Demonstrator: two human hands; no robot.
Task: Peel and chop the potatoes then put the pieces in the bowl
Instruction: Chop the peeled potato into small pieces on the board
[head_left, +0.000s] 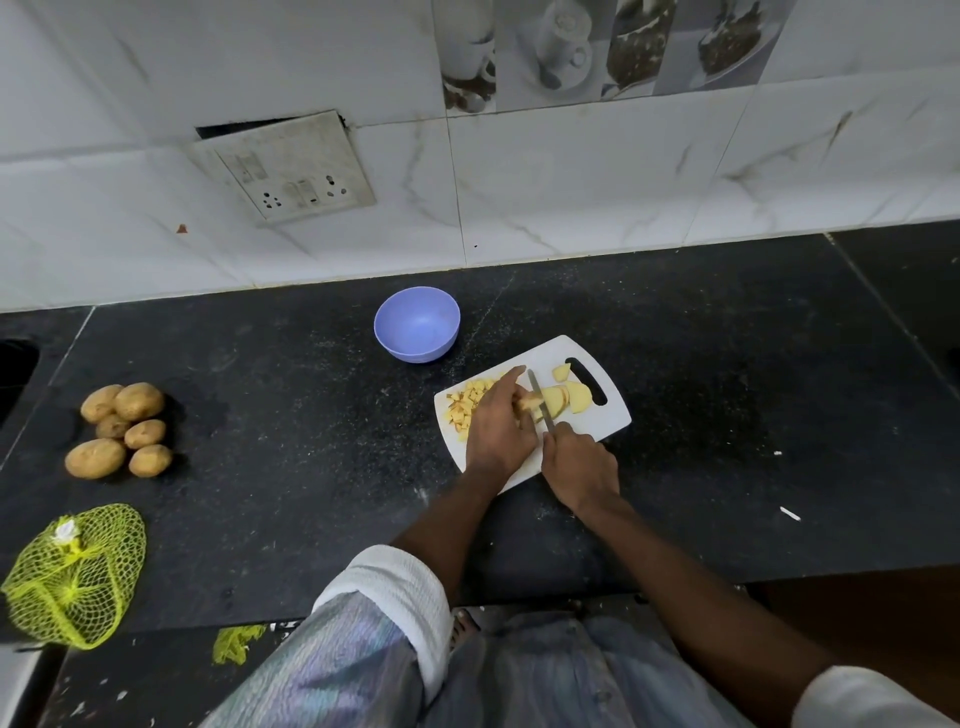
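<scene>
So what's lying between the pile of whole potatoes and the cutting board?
Nothing: the head view shows only bare black counter between the whole potatoes and the cutting board.

Dim, even indoor light, brightest on the white wall tiles (571, 171) at the top of the frame, dark counter (260, 415) with a dull sheen, soft faint shadows, strong wide-angle bending at the edges, lower foreground slightly blurred.

1. A yellow net bag (75, 577) lies on the black counter (727, 415) at the left.
2. A switch plate (284, 167) hangs tilted on the white tiled wall (571, 182).
3. Picture tiles of cups (597, 47) sit high on the wall.
4. A scrap of yellow net (235, 644) lies low by the counter's edge.
</scene>
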